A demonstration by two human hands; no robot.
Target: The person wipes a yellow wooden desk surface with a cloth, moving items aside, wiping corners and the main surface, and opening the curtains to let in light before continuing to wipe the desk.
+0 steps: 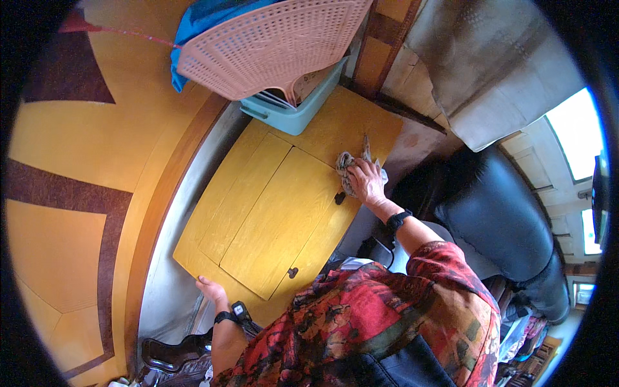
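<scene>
My right hand point(367, 181) presses a crumpled patterned cloth point(346, 167) onto the yellow wooden surface of a cabinet or table point(280, 208), near its right edge. Thin dark seams outline rectangular panels in the wood, and a small dark metal fitting point(292, 273) sits near the front edge. Another dark fitting point(340, 198) lies just below the cloth. At the near left corner my left hand point(211, 289) rests against the edge of the wood, holding nothing that shows; some of its fingers are hidden.
A pale green plastic bin point(295, 121) stands on the far end of the wood, with a pink perforated plastic piece point(271, 53) over it. A black padded seat point(498, 213) is at the right. Dark glossy objects point(174, 353) lie at the lower left, beside the wall.
</scene>
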